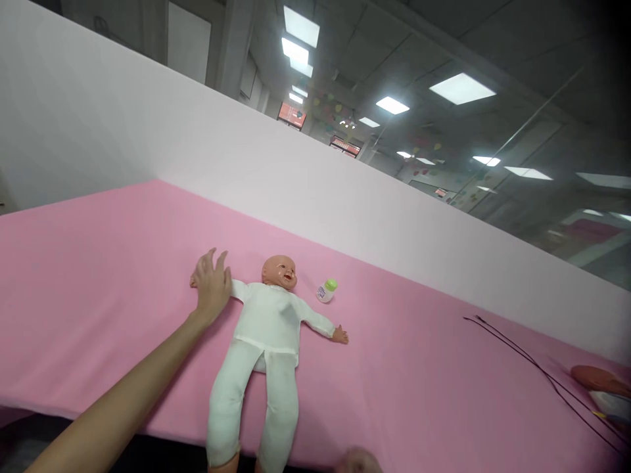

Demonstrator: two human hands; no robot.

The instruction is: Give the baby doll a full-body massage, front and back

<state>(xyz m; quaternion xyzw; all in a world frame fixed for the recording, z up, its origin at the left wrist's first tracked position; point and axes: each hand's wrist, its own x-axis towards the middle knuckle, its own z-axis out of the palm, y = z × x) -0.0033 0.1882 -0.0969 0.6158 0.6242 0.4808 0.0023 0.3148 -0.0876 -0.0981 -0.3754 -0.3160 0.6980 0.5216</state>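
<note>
A baby doll [271, 318] in a white top and white trousers lies on its back, arms stretched out. My left hand [213, 284] is over the doll's outstretched arm on the left of the view, near its wrist, with fingers raised and apart. Whether the palm presses on the sleeve I cannot tell. Beside the doll's head is a small clear bottle [325, 291] with a green cap and a printed label. At the bottom edge, right of the doll's legs, a blurred part of my right hand [359, 461] shows; its fingers are hidden.
Pink cloth [419, 381] covers the table, its front edge crossing the lower left. A low white wall [315, 190] runs along the back. Thin black cords [522, 355] lie at the right, near a second doll-like figure [599, 381] cut off by the frame.
</note>
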